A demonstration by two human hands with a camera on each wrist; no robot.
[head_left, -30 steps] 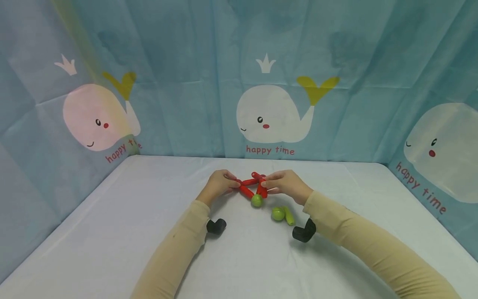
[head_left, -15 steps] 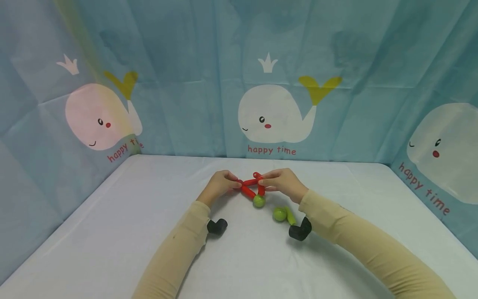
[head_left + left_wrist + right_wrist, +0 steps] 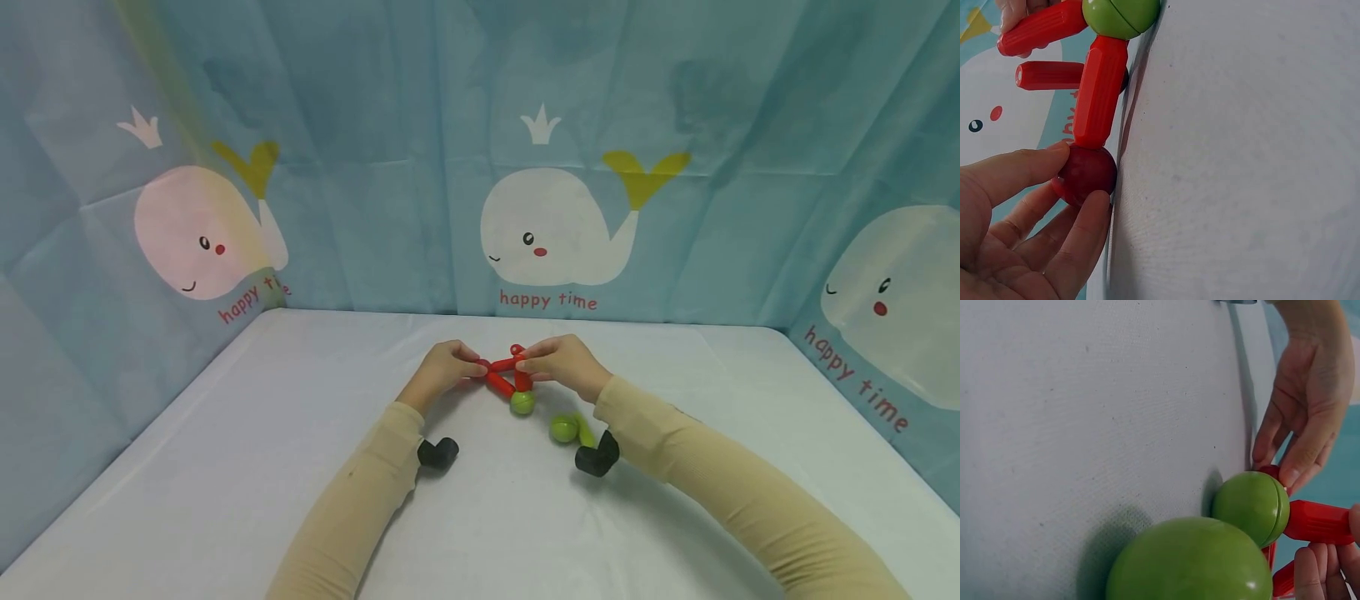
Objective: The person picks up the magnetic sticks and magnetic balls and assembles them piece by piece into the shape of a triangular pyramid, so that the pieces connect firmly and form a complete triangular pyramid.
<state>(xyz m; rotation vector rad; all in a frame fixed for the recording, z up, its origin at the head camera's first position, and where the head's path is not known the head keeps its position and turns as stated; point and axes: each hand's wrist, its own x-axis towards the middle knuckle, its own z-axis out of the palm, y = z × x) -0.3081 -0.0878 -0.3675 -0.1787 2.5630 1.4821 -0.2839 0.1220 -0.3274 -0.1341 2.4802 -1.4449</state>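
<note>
In the left wrist view, my left hand (image 3: pixel 1029 231) pinches a dark red ball (image 3: pixel 1088 175) between thumb and fingers. A ridged red rod (image 3: pixel 1099 94) joins that ball to a green ball (image 3: pixel 1121 15). My right hand (image 3: pixel 566 367) pinches another red rod (image 3: pixel 1319 522), whose end meets the green ball in the right wrist view. Further back, a red rod (image 3: pixel 1050 75) sticks up from the far corner of the frame of rods and balls. On the cloth in front of my right hand lie a loose green ball (image 3: pixel 564 428) and a light green rod (image 3: pixel 584 429).
A white cloth (image 3: pixel 495 517) covers the table. Behind it and along both sides hangs a blue curtain (image 3: pixel 375 242) printed with whales. Black mounts hang at the left wrist (image 3: pixel 438 452) and the right wrist (image 3: pixel 597 457), the latter overlapping the green rod's near end.
My right hand has shifted slightly left with its red rod, which has moved in toward the green ball. The left hand keeps its hold on the red ball.
</note>
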